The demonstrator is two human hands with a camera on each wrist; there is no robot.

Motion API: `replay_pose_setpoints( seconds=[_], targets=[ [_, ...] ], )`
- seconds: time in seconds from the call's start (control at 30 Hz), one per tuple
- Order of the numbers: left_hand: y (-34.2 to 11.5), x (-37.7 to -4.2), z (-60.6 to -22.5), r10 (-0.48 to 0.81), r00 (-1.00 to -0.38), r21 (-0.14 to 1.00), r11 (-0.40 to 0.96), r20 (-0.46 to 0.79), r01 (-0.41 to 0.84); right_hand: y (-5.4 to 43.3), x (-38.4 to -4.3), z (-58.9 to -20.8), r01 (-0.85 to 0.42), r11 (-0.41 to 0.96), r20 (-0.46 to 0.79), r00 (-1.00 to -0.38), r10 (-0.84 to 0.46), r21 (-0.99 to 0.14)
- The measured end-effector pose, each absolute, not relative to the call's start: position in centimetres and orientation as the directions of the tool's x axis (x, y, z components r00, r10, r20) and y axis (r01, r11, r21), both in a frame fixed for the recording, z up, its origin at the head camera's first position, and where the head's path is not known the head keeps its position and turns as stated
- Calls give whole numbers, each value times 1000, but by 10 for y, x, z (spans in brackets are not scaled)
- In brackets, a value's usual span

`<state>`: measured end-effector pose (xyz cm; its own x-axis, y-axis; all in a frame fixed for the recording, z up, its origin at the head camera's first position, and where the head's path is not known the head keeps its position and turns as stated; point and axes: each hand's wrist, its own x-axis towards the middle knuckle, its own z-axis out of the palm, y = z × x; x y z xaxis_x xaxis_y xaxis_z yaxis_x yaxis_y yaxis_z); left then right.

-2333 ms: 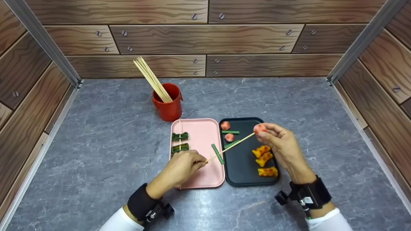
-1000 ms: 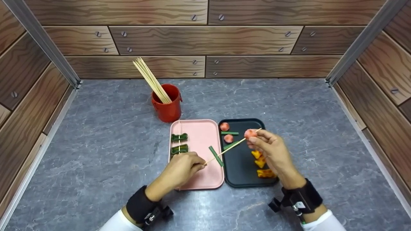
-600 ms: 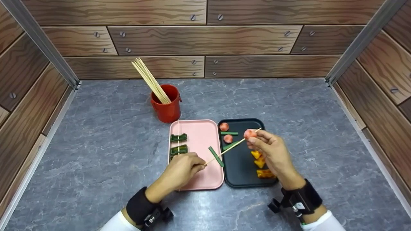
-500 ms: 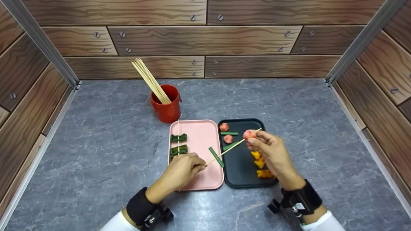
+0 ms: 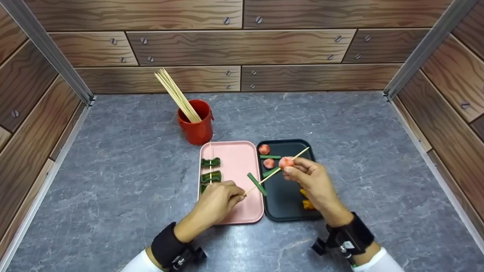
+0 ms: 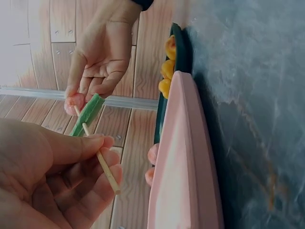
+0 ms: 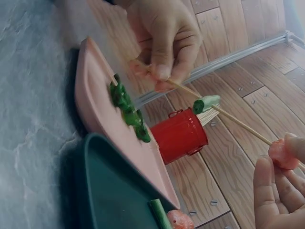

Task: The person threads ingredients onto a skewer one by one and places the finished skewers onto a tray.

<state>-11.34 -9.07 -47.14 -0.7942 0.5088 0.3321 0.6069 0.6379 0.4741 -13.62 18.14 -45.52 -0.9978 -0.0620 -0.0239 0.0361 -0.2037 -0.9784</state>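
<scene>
In the head view my left hand (image 5: pixel 217 200) pinches the lower end of a bamboo skewer (image 5: pixel 301 152). A green stick (image 5: pixel 256 184), like a length of scallion, is threaded crosswise on it. My right hand (image 5: pixel 312 183) pinches a reddish-pink ball (image 5: pixel 286 163), which sits on the skewer beyond the green stick; the pointed tip sticks out past it. The right wrist view shows the skewer (image 7: pixel 243 125) running through the green stick (image 7: pixel 207 103) to the ball (image 7: pixel 283 154). Both hands are above the trays.
The pink tray (image 5: pixel 240 155) holds a skewer with green pepper pieces (image 5: pixel 210 176), partly hidden by the left hand. On the dark tray (image 5: pixel 281 204) lie pink balls (image 5: pixel 264 149), green sticks (image 5: pixel 270 156) and yellow pieces (image 5: pixel 308 204). A red bucket (image 5: pixel 196 130) of skewers stands behind.
The ball was at the skewer's tip; it has since been pushed onto it and slid down toward the green stick. The right hand has moved left and nearer, exposing more tip.
</scene>
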Motion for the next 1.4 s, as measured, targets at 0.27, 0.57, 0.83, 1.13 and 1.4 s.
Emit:
replay_pose_setpoints(
  seconds=[0.27,0.57,0.83,1.13,1.4],
  targets=[
    [-89,-111,-474,495,-804,493,636,329,594,180,-134,-455,53,-201,-44,-998,-51,-978],
    [-87,-109,-473,475,-826,531,636,304,560,177,-134,-458,24,-174,-13,-998,-60,-984],
    [-81,-109,-463,477,-802,502,626,359,597,156,-121,-475,31,-12,-27,-967,-255,-999],
    [-81,-111,-463,486,-808,523,617,334,588,156,-119,-474,27,-21,-21,-963,-269,-999],
    [-87,-111,-464,469,-836,557,629,285,543,167,-129,-472,12,40,-25,-938,-345,-999]
  ],
)
